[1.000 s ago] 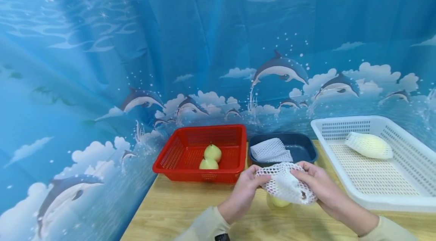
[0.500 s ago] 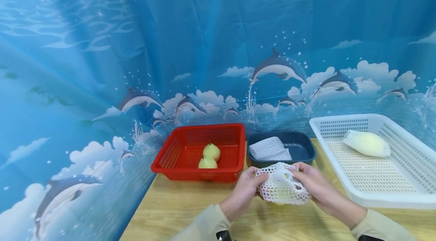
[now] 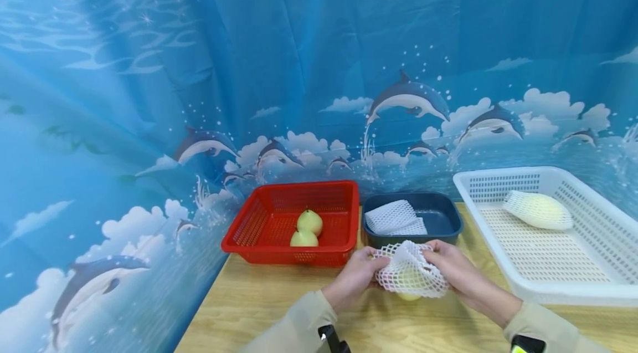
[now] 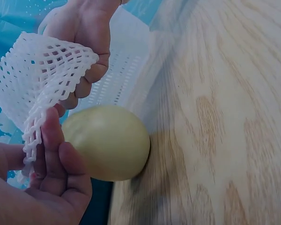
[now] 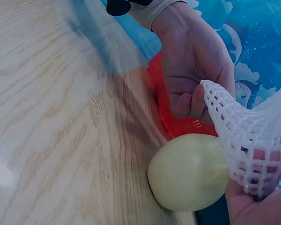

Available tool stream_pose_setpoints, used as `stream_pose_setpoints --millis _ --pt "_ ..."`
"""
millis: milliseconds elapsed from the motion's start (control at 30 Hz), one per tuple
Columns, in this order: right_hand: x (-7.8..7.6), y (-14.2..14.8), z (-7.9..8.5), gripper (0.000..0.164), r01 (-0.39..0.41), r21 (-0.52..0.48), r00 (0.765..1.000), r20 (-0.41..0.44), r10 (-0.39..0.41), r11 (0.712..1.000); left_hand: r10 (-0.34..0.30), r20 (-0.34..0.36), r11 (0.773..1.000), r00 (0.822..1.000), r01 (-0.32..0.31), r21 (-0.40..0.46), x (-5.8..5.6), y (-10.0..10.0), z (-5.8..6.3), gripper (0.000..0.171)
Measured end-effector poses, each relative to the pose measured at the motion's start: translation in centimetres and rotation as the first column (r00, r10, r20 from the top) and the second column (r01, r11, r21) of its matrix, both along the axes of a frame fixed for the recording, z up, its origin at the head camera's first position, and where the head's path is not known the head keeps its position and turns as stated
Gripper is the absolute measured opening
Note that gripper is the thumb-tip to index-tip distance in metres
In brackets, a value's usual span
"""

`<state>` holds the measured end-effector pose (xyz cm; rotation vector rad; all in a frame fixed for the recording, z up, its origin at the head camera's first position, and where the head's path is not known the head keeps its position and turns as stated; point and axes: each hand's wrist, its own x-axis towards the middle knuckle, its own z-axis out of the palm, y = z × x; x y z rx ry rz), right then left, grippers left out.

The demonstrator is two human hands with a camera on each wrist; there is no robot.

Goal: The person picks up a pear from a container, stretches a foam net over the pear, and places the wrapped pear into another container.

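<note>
A white foam net sleeve (image 3: 410, 272) is stretched between both hands, its mouth spread wide. My left hand (image 3: 355, 276) pinches one side of the rim, thumb on top. The opposite side is held by my right hand (image 3: 456, 271) in the same way. Under the net a pale yellow-green pear (image 4: 110, 143) stands on the wooden table, its lower part bare of the net. In the right wrist view the pear (image 5: 189, 172) sits just below the net's edge, close to the fingers of both hands.
A red basket (image 3: 289, 256) with two pears (image 3: 310, 223) stands back left. Behind the hands, a dark blue tray (image 3: 441, 220) holds folded foam nets (image 3: 396, 219). To the right, a white basket (image 3: 503, 253) contains a netted pear (image 3: 538, 210). A dolphin-print curtain hangs behind.
Both hands have spread the net's mouth wider and shifted it over the pear. My right hand has moved slightly left. The baskets and tray stay in place.
</note>
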<state>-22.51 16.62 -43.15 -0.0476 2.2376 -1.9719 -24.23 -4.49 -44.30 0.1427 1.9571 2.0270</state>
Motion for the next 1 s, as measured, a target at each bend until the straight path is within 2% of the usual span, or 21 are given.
stream_pose_setpoints --millis 233,533,733,833,1000 --pt "-0.1 0.1 -0.7 0.015 -0.030 -0.034 1.000 0.007 0.030 0.999 -0.028 -0.005 0.998 1.000 0.028 -0.060 -0.1 0.0 -0.5 0.018" --pt "-0.4 0.2 -1.9 0.018 -0.015 0.026 0.999 0.044 0.014 1.000 -0.033 -0.009 0.990 0.999 0.031 -0.137 -0.5 0.2 -1.7 0.010" --pt "-0.4 0.0 -2.3 0.019 -0.026 0.007 0.997 0.072 0.025 1.000 -0.026 -0.026 0.980 0.999 0.021 -0.198 -0.6 0.5 -2.0 0.010" --pt "-0.3 -0.1 -2.2 0.020 -0.008 0.008 0.998 0.058 0.008 1.000 -0.020 -0.037 0.983 0.999 0.013 -0.183 -0.6 0.6 -1.8 0.011" --pt "-0.4 -0.1 -1.5 0.019 0.049 0.027 0.999 -0.007 -0.049 0.998 -0.019 -0.025 0.995 1.000 0.016 -0.096 -0.6 0.4 -1.0 0.011"
